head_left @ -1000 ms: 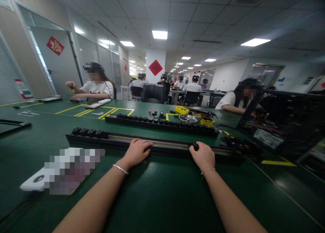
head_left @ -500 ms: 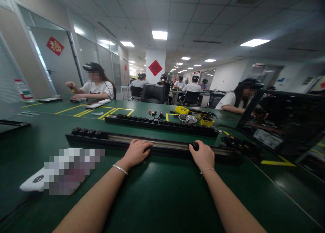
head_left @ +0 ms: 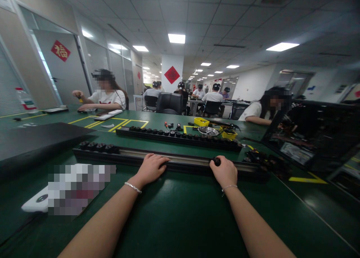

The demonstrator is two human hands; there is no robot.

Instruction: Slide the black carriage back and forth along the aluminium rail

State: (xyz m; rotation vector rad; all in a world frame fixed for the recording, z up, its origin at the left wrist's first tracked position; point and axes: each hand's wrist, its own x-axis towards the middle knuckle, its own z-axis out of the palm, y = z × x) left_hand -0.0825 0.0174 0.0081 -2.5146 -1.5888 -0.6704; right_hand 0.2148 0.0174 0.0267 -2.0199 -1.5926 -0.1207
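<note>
A long black rail (head_left: pixel 185 162) with a pale metal channel lies across the green table (head_left: pixel 180 216) in front of me. My left hand (head_left: pixel 152 168) rests on its near edge, fingers curled over the rail. My right hand (head_left: pixel 224 171) is closed round a small black knob (head_left: pixel 216 161) sitting on the rail. Several black knobs (head_left: pixel 97 146) stand in a row at the rail's left end. A second black rail (head_left: pixel 180 137) lined with knobs lies parallel behind it.
A white phone (head_left: pixel 39 202) lies at my left beside a blurred patch. A dark flat panel (head_left: pixel 33 141) covers the table's left. An open black computer case (head_left: pixel 315 138) stands at right. A yellow box (head_left: pixel 201 121) and metal bowl (head_left: pixel 208 131) sit further back. Other people work at the tables.
A dark flat panel has slid in from the left over the table. My hands have stayed where they were on the rail.
</note>
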